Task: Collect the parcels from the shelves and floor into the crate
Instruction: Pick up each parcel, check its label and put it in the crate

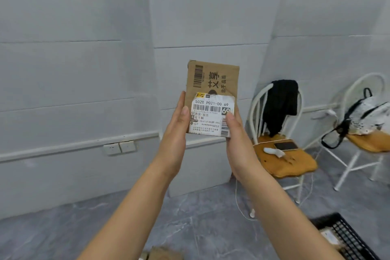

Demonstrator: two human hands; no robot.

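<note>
I hold a flat brown cardboard parcel [213, 82] upright in front of me, with a white shipping label on its lower half. My left hand [176, 133] grips its left edge and my right hand [237, 139] grips its lower right corner, thumb on the label. A black plastic crate [348, 236] sits on the floor at the lower right, and a parcel with a label shows inside it. The top of another brown parcel [162, 254] shows on the floor at the bottom edge, between my forearms.
A white wall with a power socket [120, 147] faces me. Two white metal chairs with orange seats stand at the right: the nearer chair [280, 154] carries a phone and black cloth, the farther chair [363, 133] a bag. A white cable trails over the grey tiled floor.
</note>
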